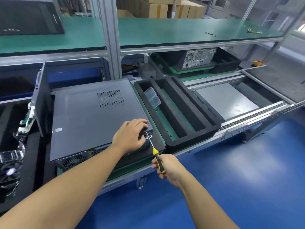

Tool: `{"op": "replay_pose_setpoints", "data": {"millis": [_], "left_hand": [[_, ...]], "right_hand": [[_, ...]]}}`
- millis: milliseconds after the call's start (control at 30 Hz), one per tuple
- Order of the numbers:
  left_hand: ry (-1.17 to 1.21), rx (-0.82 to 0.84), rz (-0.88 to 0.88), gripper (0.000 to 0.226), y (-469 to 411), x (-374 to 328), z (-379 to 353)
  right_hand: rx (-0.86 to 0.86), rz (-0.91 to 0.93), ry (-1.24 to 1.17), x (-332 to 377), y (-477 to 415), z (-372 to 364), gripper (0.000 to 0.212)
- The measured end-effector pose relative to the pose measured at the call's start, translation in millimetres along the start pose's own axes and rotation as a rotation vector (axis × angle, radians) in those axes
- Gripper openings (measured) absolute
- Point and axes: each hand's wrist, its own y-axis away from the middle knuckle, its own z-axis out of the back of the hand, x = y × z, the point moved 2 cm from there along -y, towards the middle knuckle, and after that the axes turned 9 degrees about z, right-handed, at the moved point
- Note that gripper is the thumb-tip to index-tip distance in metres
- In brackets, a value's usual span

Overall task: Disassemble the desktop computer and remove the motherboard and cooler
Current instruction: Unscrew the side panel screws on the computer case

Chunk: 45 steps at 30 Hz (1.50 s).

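A dark grey desktop computer case (pixel 92 116) lies on its side on a green pallet, side panel up, with a vent grille near its far edge. My left hand (pixel 130 134) rests on the case's near right corner, fingers curled over the rear edge. My right hand (pixel 166 166) grips a yellow-and-black screwdriver (pixel 157 157). Its metal tip sits at the rear edge of the case, just beside my left fingers. The motherboard and cooler are hidden inside the closed case.
A black foam tray (pixel 206 116) holding a clear plastic box (pixel 152 96) sits right of the case on the conveyor. Circuit boards and a fan (pixel 9 172) lie at the left beside an upright panel (pixel 42 100). Another computer (pixel 198 57) stands behind. Blue floor lies below.
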Motion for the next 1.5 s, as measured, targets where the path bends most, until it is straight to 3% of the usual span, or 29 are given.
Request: {"op": "replay_pose_setpoints", "data": {"millis": [133,200,300,367,433,500,700,800,900,1133,1233,1367,1500], "left_hand": [[-0.008,-0.15,-0.022,0.021,13,-9,9],[-0.053,-0.163,-0.044,0.008,28,-16,7],[0.045,0.031,0.252,0.006,46,-26,-4],[0.389,0.132,0.615,0.018,46,-31,-9],[0.942,0.224,0.945,0.027,43,-41,-15],[1.255,0.307,1.067,0.036,39,-48,-18],[1.42,0.344,1.138,0.013,38,-57,-18],[1.456,0.358,1.19,0.009,35,-56,-17],[1.494,0.38,1.217,0.01,34,-56,-16],[1.575,0.442,1.18,0.008,33,-59,-13],[1.624,0.39,1.203,0.016,33,-62,-14],[1.601,0.304,1.241,0.022,30,-62,-17],[1.625,0.298,1.264,0.009,28,-61,-17]], "right_hand": [[-0.039,0.144,0.043,2,3,5,0.008],[-0.06,0.159,0.044,5,2,7,0.015],[-0.051,0.155,0.103,8,0,5,0.023],[-0.037,0.133,0.102,8,-2,2,0.023],[-0.044,0.078,0.072,6,-2,-1,0.017],[-0.073,0.005,0.016,3,-2,-3,0.019],[-0.066,0.043,-0.011,5,7,-6,0.025],[-0.044,-0.009,-0.182,7,14,-2,0.042],[-0.011,-0.069,-0.178,7,21,2,0.054],[-0.126,0.028,-0.191,6,16,3,0.035],[-0.146,0.125,-0.156,1,14,0,0.019],[-0.188,0.141,-0.118,0,13,-4,0.022],[-0.09,-0.024,-0.211,1,19,-2,0.034]]}}
